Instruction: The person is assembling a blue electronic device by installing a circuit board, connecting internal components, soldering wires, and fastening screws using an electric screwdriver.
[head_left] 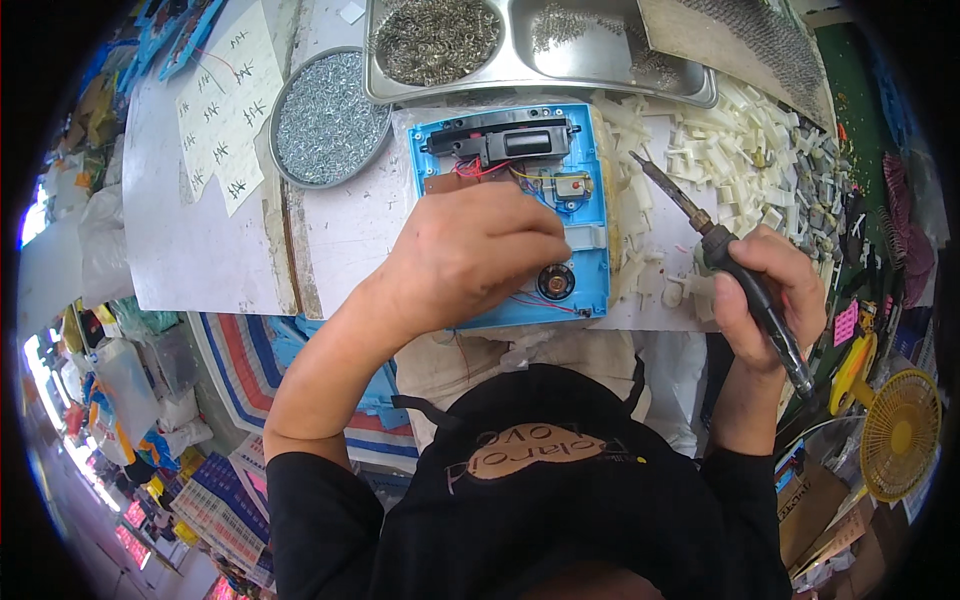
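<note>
A blue plastic housing (597, 200) lies on the work table, its inside facing up. Over its middle is my left hand (480, 245), fingers pinched together; whatever they hold is hidden. Beside those fingertips sits a pale rectangular piece (586, 238). A round speaker (556, 282) is fixed in the near right part of the housing, and a black module (525, 145) with red wires spans its far end. My right hand (770, 295) is closed around the black handle of a soldering iron (745, 275). Its metal tip points far left, raised beside the housing.
A round dish of small screws (335, 120) stands left of the housing. Beyond is a metal tray (510, 85) with springs. White plastic parts (740, 150) are heaped at right. A marked paper sheet (230, 110) lies far left; a yellow fan (900, 430) stands right.
</note>
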